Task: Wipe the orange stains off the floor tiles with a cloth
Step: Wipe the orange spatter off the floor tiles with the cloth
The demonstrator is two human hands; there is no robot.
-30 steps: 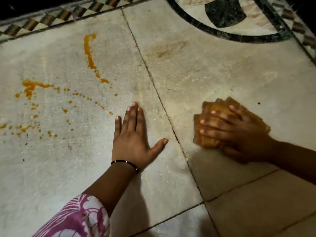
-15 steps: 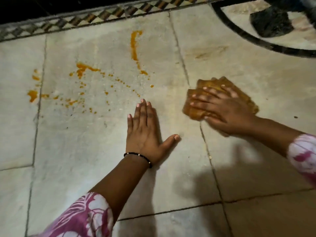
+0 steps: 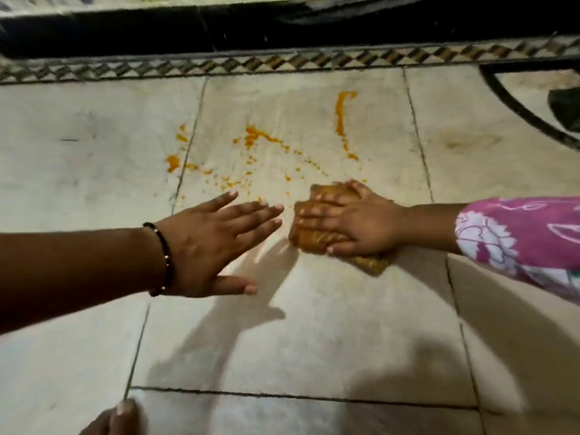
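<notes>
Orange stains [image 3: 257,138] spatter a pale floor tile [image 3: 314,324], with a long streak [image 3: 342,117] at the far right and blobs [image 3: 173,161] across the left grout line. My right hand [image 3: 354,221] presses flat on a folded, orange-soaked cloth [image 3: 317,238], just below the nearest drops. My left hand [image 3: 213,243] hovers above the floor beside the cloth, fingers spread, holding nothing; its shadow falls on the tile below. A black bracelet [image 3: 164,259] circles that wrist.
A patterned border strip [image 3: 282,62] and a dark step [image 3: 219,29] run along the far edge. A black curved inlay [image 3: 518,111] sits at far right. A faint brownish smear [image 3: 470,142] marks the right tile. A toe [image 3: 122,416] shows at the bottom.
The cloth and my right hand slid left onto the stained tile. My left hand lifted off the floor and now points right. The view shifted toward the border.
</notes>
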